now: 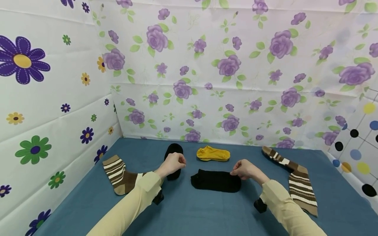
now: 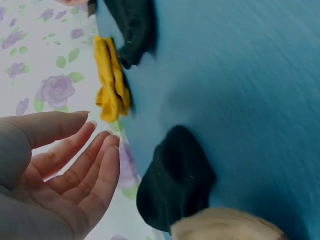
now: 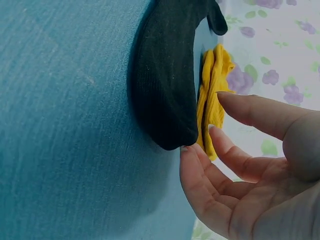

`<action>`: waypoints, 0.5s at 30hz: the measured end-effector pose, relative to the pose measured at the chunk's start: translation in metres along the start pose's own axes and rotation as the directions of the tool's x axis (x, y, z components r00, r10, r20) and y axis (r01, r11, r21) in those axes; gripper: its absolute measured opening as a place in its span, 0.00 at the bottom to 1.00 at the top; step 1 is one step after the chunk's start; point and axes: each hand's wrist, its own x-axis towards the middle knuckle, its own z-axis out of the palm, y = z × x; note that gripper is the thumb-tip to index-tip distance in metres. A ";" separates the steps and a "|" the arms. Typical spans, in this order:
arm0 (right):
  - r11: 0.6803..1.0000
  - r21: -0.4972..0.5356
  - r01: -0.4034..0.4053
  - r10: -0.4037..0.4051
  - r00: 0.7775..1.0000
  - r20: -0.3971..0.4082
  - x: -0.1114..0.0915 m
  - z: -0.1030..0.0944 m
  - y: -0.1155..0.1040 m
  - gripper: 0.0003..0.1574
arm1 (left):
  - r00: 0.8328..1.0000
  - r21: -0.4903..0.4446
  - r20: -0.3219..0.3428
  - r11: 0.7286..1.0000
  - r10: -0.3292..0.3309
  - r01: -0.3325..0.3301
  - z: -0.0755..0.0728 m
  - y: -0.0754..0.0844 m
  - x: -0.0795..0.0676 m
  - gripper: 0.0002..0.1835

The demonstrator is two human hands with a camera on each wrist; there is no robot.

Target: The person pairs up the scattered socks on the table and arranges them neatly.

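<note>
My left hand (image 1: pixel 172 165) hovers over a black sock (image 1: pixel 174 149) left of centre, partly covering it. In the left wrist view its fingers bend loosely, thumb apart, with nothing between them. A second black sock (image 1: pixel 217 182) lies flat in the middle of the table. Beside its right end is my right hand (image 1: pixel 247 169). The right wrist view shows that hand's thumb and index finger apart and a lower fingertip close to the sock's end (image 3: pixel 172 135); whether it touches, I cannot tell. Behind the middle sock lies a yellow sock (image 1: pixel 213 153), seemingly in two layers.
A brown-and-white striped sock (image 1: pixel 113 168) lies at the left, partly behind the left sleeve. Another striped sock (image 1: pixel 301 186) stretches along the right side, near the right forearm. Flowered cloth walls (image 1: pixel 183 111) border the blue table cover (image 1: pixel 189 213).
</note>
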 end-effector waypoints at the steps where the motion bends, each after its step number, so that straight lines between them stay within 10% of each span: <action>1: 1.000 -0.011 0.006 -0.006 1.000 -0.002 0.000 0.000 -0.001 0.09 | 1.000 0.024 -0.007 1.000 0.005 -0.004 0.000 -0.001 -0.001 0.02; 15: 0.969 -0.077 0.235 -0.236 0.972 -0.010 0.007 0.008 -0.019 0.05 | 1.000 0.190 -0.007 0.982 -0.007 0.008 0.002 -0.017 -0.012 0.02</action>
